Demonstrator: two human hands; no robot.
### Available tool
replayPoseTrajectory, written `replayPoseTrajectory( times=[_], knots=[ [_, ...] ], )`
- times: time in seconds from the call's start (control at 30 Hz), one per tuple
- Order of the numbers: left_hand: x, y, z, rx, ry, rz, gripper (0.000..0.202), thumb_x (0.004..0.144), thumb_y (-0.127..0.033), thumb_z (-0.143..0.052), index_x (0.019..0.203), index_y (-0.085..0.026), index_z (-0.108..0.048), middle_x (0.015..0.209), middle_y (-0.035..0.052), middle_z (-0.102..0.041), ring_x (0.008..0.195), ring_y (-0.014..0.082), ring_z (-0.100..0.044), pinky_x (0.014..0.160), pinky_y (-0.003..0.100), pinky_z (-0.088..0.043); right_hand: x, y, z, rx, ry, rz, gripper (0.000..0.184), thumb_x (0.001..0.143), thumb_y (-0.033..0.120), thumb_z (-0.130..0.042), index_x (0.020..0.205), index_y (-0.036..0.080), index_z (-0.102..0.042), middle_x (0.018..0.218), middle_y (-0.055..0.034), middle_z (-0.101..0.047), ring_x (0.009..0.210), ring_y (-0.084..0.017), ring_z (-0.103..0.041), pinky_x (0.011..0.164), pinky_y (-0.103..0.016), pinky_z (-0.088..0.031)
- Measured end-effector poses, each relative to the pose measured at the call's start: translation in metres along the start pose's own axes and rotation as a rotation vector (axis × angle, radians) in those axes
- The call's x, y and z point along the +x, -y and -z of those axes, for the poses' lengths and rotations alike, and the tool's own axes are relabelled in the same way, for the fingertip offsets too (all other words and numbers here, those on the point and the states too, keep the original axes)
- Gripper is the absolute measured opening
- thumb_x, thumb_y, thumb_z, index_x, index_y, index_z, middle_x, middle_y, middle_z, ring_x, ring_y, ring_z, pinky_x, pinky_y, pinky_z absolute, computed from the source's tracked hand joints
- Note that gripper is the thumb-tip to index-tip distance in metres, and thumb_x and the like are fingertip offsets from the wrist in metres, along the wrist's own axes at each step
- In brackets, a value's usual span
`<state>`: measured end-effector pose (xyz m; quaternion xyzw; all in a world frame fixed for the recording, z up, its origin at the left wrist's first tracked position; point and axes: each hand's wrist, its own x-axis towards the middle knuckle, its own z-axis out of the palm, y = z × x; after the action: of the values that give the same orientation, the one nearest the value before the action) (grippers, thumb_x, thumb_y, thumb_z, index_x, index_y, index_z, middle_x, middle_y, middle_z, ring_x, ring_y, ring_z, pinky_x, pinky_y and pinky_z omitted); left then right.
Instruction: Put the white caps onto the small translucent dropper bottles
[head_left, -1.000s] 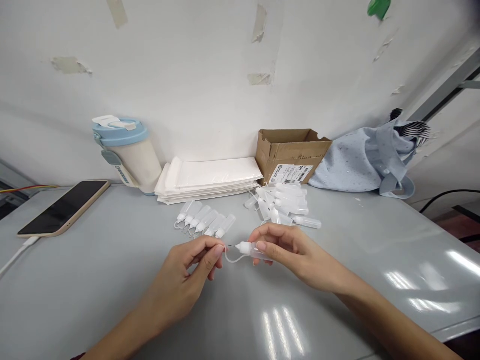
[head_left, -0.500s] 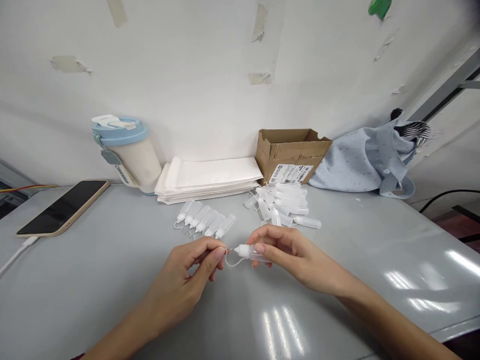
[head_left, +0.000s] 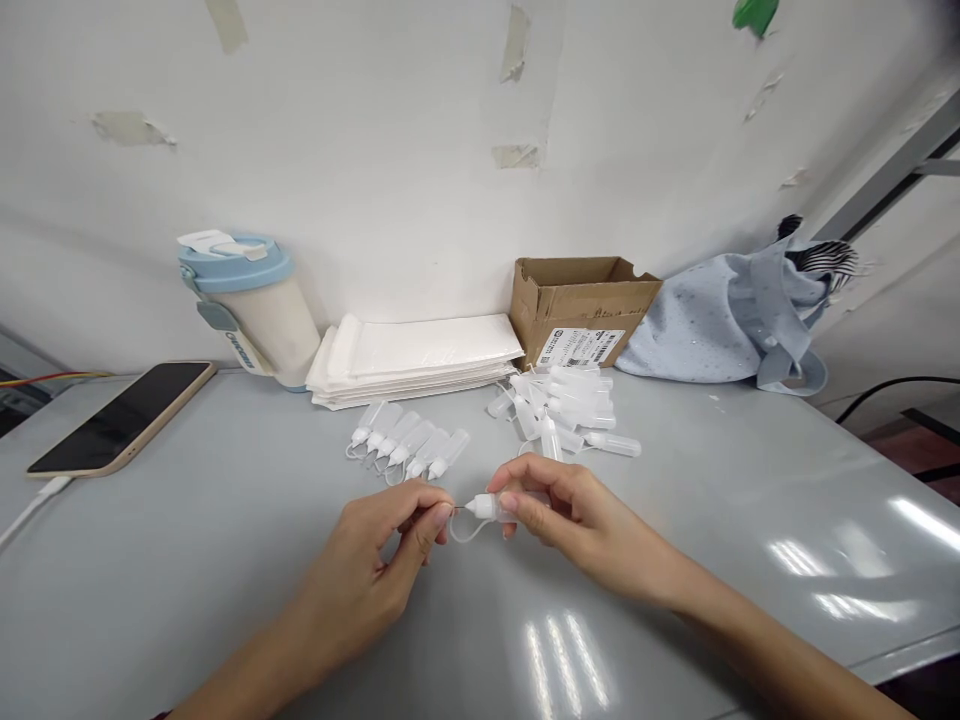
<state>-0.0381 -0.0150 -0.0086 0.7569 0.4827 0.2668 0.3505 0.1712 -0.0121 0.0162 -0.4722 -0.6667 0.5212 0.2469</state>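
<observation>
My right hand (head_left: 559, 505) is closed round a small translucent needle-tip bottle (head_left: 482, 506), held on its side with its white cone pointing left. A thin metal needle shows at the cone's end. In a pinch at that needle, my left hand (head_left: 409, 530) has the small cap of the bottle between thumb and fingers, mostly hidden. A thin white tether (head_left: 466, 538) loops from the bottle's neck to the left fingertips. Beyond the hands lie a row of several similar bottles (head_left: 405, 440) and a loose heap of more bottles (head_left: 581, 405).
A stack of white envelopes (head_left: 420, 350) and an open cardboard box (head_left: 592, 305) stand against the wall. Left are a blue-lidded tumbler (head_left: 262, 310) and a phone (head_left: 124, 415) with a white cable. A light blue bag (head_left: 705, 320) sits at the back right of the grey table (head_left: 675, 660).
The right hand's thumb has slid slightly toward the bottle's neck. Both hands stay in nearly the same place, and the view has shifted a little.
</observation>
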Motion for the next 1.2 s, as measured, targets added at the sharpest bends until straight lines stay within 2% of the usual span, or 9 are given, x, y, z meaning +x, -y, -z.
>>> replayPoseTrajectory(
  times=[0.17,0.4,0.63,0.8,1.03,1.2],
  knots=[
    [0.000,0.003,-0.002,0.014,-0.005,-0.032,0.028,0.092,-0.030,-0.038,0.071,-0.021,-0.055,0.059,-0.0031,-0.052,0.053,0.0116,-0.049,0.048,0.020,-0.038,0.001,-0.001,-0.003,-0.015,-0.009,0.010,0.017,0.093,0.029,-0.046,0.098,0.017,-0.057,0.071,0.0020,-0.060,0.059,-0.009,-0.045,0.055,-0.020,-0.034],
    [-0.002,0.009,-0.008,0.067,-0.068,-0.187,0.024,0.092,-0.024,-0.038,0.075,-0.021,-0.055,0.060,-0.0037,-0.049,0.051,0.0110,-0.045,0.048,0.020,-0.036,0.000,-0.005,-0.007,-0.044,-0.016,0.037,0.015,0.093,0.027,-0.046,0.097,0.018,-0.058,0.072,0.0025,-0.062,0.056,-0.008,-0.045,0.053,-0.019,-0.033],
    [-0.002,0.004,-0.001,0.035,-0.034,-0.122,0.026,0.093,-0.028,-0.039,0.078,-0.022,-0.059,0.062,-0.0034,-0.054,0.055,0.0117,-0.049,0.052,0.021,-0.039,0.000,-0.004,-0.006,-0.023,-0.024,0.067,0.015,0.093,0.028,-0.048,0.097,0.018,-0.058,0.072,0.0019,-0.061,0.062,-0.009,-0.050,0.055,-0.019,-0.035],
    [-0.001,-0.003,0.006,-0.008,-0.067,-0.037,0.030,0.092,-0.032,-0.039,0.077,-0.022,-0.062,0.063,-0.0029,-0.057,0.057,0.0119,-0.053,0.052,0.020,-0.041,-0.001,-0.003,-0.003,-0.012,-0.046,0.086,0.016,0.093,0.029,-0.047,0.098,0.018,-0.058,0.073,0.0020,-0.061,0.063,-0.009,-0.051,0.056,-0.020,-0.036],
    [-0.003,0.002,0.000,-0.027,-0.035,-0.053,0.025,0.090,-0.031,-0.043,0.072,-0.021,-0.059,0.060,-0.0030,-0.054,0.054,0.0117,-0.050,0.048,0.019,-0.039,-0.001,-0.005,-0.005,-0.036,-0.039,0.091,0.014,0.092,0.028,-0.050,0.095,0.018,-0.060,0.071,0.0025,-0.062,0.060,-0.008,-0.051,0.054,-0.019,-0.035],
    [-0.004,0.005,-0.005,0.003,-0.061,-0.117,0.025,0.090,-0.028,-0.043,0.071,-0.021,-0.058,0.058,-0.0033,-0.052,0.052,0.0113,-0.048,0.049,0.020,-0.038,0.001,-0.010,-0.008,-0.057,-0.052,0.111,0.011,0.090,0.025,-0.052,0.093,0.018,-0.061,0.069,0.0029,-0.063,0.057,-0.008,-0.051,0.051,-0.018,-0.034]
  ],
)
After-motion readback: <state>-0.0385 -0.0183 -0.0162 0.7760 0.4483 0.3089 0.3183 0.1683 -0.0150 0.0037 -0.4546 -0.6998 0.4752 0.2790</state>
